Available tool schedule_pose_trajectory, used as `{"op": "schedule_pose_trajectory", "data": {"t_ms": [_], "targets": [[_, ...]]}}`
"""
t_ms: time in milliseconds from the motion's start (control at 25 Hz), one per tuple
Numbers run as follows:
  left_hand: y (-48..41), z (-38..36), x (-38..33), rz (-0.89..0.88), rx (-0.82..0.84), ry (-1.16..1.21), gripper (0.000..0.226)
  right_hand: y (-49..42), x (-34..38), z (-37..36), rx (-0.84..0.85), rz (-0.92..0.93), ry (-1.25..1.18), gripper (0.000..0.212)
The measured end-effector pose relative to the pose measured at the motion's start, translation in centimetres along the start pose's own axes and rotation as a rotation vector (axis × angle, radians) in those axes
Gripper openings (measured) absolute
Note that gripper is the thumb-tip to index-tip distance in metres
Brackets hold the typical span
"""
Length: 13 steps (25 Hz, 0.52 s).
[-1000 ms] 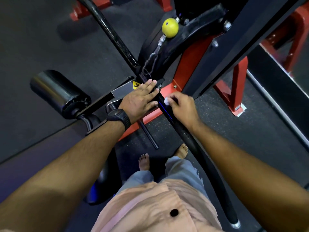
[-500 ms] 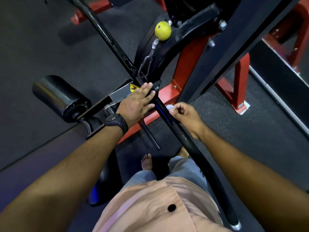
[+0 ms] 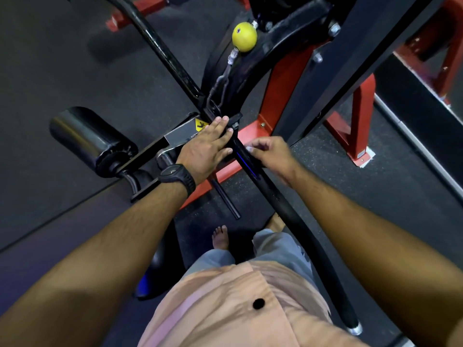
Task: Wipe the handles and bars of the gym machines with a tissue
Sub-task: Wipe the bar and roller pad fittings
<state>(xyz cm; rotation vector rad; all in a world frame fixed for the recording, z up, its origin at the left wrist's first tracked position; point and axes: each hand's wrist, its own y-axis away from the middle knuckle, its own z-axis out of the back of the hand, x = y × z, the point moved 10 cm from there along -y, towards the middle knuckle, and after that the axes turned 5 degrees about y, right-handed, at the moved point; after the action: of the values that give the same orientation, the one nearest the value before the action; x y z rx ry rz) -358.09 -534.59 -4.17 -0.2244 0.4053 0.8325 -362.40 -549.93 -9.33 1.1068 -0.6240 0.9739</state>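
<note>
White tissue (image 3: pixel 250 148) pinched in the curled fingers of the right hand (image 3: pixel 274 154), against the black pull-down bar (image 3: pixel 290 214). Just left of them, the left hand (image 3: pixel 204 150) lies flat, fingers straight, across the bar's centre.

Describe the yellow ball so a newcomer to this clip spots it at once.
Start at the red upright of the machine frame near top centre. Just left of it, above the long black bar, sits the yellow ball atop a cable fitting. It is the only round yellow thing; the yellow sticker near the left hand is flat.
</note>
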Motion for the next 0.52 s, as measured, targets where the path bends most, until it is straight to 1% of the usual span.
{"op": "schedule_pose_trajectory", "data": {"t_ms": [80, 120, 280, 320, 400, 440, 520], "targets": [[0.0, 0.2, -0.1, -0.007, 0.004, -0.012, 0.050, 0.9, -1.7, 0.6, -0.032, -0.073, 0.048, 0.010], [0.2, 0.3, -0.2, -0.007, -0.002, -0.016, 0.049, 1.1, -1.5, 0.7, -0.052, -0.080, 0.097, 0.009], [0.3, 0.3, -0.7, -0.006, 0.013, -0.003, 0.052, 1.3, 0.7, 1.7, -0.176, 0.009, 0.385, 0.013], [0.4, 0.1, -0.8, -0.014, 0.033, -0.012, 0.055, 2.0, 0.5, 1.7, -0.193, 0.029, 0.429, 0.016], [0.5, -0.2, -1.0, -0.035, 0.053, -0.051, 0.059, 3.0, 0.2, 2.2, -0.191, 0.049, 0.422, 0.017], [0.6, -0.4, -1.2, -0.044, 0.058, -0.063, 0.059, 3.4, 0.7, 2.3, -0.180, 0.092, 0.411, 0.014], [0.5, -0.8, -1.2, -0.041, 0.062, -0.065, 0.060, 4.8, 3.0, 1.9, -0.166, 0.262, 0.444, 0.006]]}}
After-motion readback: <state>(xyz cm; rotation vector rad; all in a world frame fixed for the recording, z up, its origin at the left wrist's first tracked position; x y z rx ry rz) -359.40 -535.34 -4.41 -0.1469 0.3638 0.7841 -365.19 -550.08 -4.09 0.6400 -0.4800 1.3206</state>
